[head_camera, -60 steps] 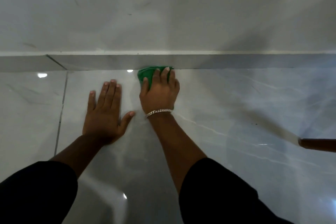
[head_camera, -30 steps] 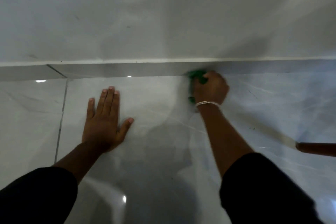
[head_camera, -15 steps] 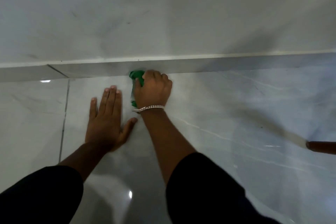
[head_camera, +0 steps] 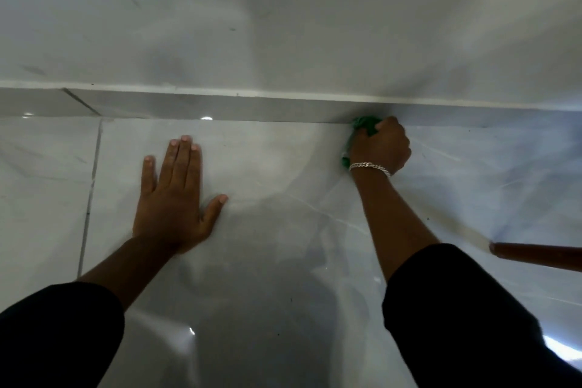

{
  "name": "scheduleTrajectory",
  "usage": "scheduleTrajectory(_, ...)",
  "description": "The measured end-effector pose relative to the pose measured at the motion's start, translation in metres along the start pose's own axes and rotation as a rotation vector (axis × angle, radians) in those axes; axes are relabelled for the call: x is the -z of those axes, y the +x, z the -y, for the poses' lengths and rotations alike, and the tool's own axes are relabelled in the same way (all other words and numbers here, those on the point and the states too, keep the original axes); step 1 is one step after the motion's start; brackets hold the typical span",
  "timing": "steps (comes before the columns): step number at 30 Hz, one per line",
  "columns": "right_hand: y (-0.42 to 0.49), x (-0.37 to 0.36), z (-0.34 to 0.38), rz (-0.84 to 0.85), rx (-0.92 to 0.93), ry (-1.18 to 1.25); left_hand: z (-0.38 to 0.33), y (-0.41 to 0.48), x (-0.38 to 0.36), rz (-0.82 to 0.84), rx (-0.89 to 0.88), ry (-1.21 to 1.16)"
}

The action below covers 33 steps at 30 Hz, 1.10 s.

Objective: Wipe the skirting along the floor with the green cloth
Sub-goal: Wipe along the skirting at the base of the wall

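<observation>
A grey skirting [head_camera: 239, 109] runs across the view where the white wall meets the glossy floor. My right hand [head_camera: 382, 146], with a silver bracelet at the wrist, is closed into a fist around the green cloth [head_camera: 365, 124]. The bunched cloth is pressed against the foot of the skirting, right of centre, and most of it is hidden under the fist. My left hand [head_camera: 174, 195] lies flat on the floor with fingers spread, well to the left of the cloth and a little short of the skirting.
The floor is pale marble-look tile [head_camera: 283, 230] with a grout line [head_camera: 91, 186] at the left. A brown wooden rod [head_camera: 535, 257] comes in low from the right edge. The white wall [head_camera: 283, 25] rises above the skirting.
My right hand has swept the cloth along the skirting, from beside my left hand half a second ago out to the right. My left hand has stayed planted on the floor.
</observation>
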State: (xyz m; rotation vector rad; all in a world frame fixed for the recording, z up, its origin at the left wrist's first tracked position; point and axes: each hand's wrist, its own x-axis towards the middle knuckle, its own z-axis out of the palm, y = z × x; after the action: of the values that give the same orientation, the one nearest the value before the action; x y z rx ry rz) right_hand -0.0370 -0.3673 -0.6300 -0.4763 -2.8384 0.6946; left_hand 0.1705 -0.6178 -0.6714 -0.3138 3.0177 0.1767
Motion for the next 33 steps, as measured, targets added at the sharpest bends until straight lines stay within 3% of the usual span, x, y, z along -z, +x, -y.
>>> scheduleTrajectory(7, -0.113, -0.042, 0.094, 0.241, 0.342, 0.173, -0.002, 0.000, 0.003, -0.001, 0.003, -0.005)
scheduleTrajectory(11, -0.104, -0.030, 0.082, 0.323, 0.497, 0.171, -0.001, 0.000, 0.004, 0.004, 0.007, -0.024)
scheduleTrajectory(18, 0.002, 0.008, -0.010, 0.123, 0.154, 0.047, -0.002, -0.001, 0.005, -0.026, -0.008, -0.038)
scheduleTrajectory(21, -0.004, 0.009, -0.007, 0.110, 0.204, -0.026, -0.003, -0.001, 0.007, -0.019, -0.011, -0.030)
scheduleTrajectory(24, -0.023, 0.007, -0.017, 0.054, 0.423, -0.022, -0.001, -0.001, 0.006, -0.019, -0.007, -0.026)
scheduleTrajectory(28, -0.027, 0.004, -0.043, 0.141, 0.635, -0.160, 0.001, -0.001, 0.001, -0.006, -0.017, -0.007)
scheduleTrajectory(30, -0.018, 0.009, -0.052, 0.137, 0.650, -0.315, 0.001, -0.001, 0.001, -0.009, -0.016, -0.009)
scheduleTrajectory(33, -0.009, 0.013, -0.052, 0.117, 0.498, -0.412, -0.001, 0.000, 0.002, -0.007, -0.018, -0.007)
